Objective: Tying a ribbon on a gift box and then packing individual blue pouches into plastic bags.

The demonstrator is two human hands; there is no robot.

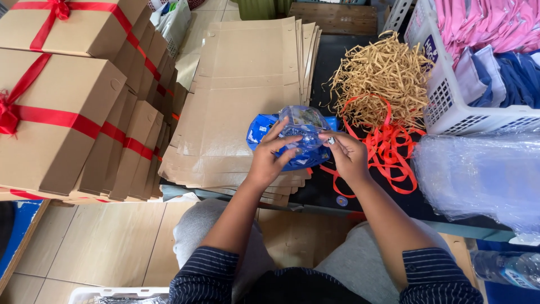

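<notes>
Bottom of frame first: both forearms in dark pinstriped cuffs, grey trousers below. Left hand [270,159] and right hand [344,151] meet at frame centre on a small blue plastic-wrapped packet [301,135]. Left grip is wrapped round its near side w/ fingers curled over the top; right grip is a tight fingertip pinch on its right edge. So both closed on it, held just above the tabletop [323,188], over the edge of the flat cardboard.

What could go wrong imo: the wrap looks slick and crinkly, shiny film, so a pinch that small could slip or tear it. Also the loose red ribbon [388,149] is coiled just beside the right wrist, easy to snag and drag.

Stuff further out: stack of flat kraft box blanks [242,90], matte, stiff, creased. Right of centre, a springy pile of tan shredded paper [382,73]. Lower right, a floppy heap of clear plastic bags [478,174]. Upper right, white lattice basket [450,107] w/ pink and blue cloth. Left side, made-up brown boxes tied w/ red ribbon [56,118], square and tidy.
</notes>
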